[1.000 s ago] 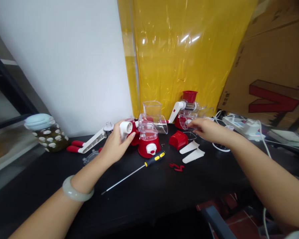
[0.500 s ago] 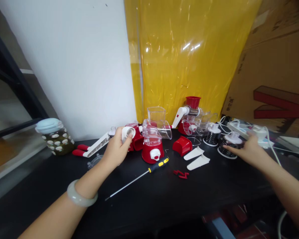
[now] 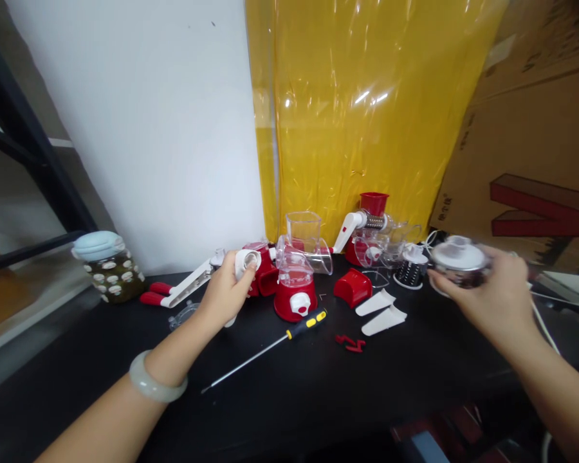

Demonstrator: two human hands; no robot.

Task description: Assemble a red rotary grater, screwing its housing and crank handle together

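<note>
My left hand (image 3: 226, 287) is closed around a white plastic part with a round socket (image 3: 248, 259); most of the part is hidden by my fingers. On the right, my right hand (image 3: 496, 289) grips a grater drum (image 3: 458, 255) with a white top, raised off the table and slightly blurred. Another grater drum (image 3: 411, 265) stands just left of it. Between my hands sits a red grater base with a clear hopper (image 3: 296, 292). In front of that lies a screwdriver (image 3: 307, 323). Two white tapered pieces (image 3: 385, 319) and small red clips (image 3: 350, 343) lie nearer my right hand.
An assembled rotary grater (image 3: 374, 222) stands at the back, with a red plastic cover (image 3: 353, 287) before it. Crank handles with red grips (image 3: 178, 289) lie at left beside a lidded jar (image 3: 110, 265). A cardboard box (image 3: 525, 141) leans at the right behind white cables.
My right hand has closed on the grater drum and lifted it from the table. My left hand keeps hold of the white part in about the same place.
</note>
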